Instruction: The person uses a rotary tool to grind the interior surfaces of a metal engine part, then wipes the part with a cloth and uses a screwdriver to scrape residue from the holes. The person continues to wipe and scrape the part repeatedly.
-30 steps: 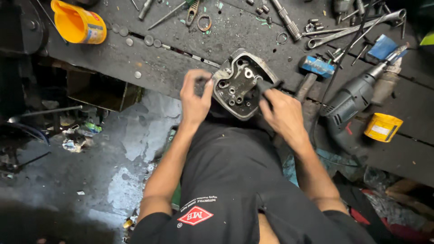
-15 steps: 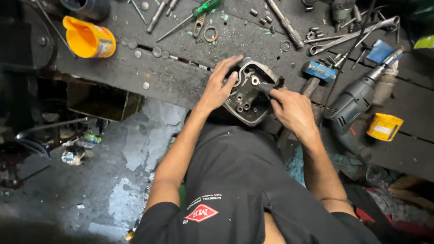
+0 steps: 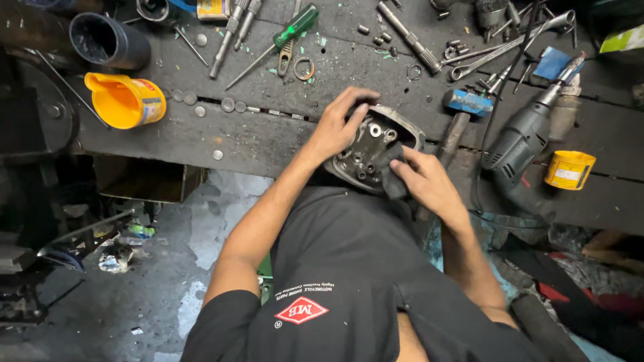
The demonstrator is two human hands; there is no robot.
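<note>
dark metal engine cover point(image 3: 373, 149) at workbench point(image 3: 201, 134) edge – left hand point(image 3: 335, 127) spread, bracing its rim; right hand point(image 3: 422, 181) pinching black rag point(image 3: 392, 175) against cover. i'd keep brace firm, wipe around bolt holes slowly.

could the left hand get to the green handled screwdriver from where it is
Probably yes: the left hand rests on the metal engine cover, and only bare bench lies between it and the green-handled screwdriver.
</note>
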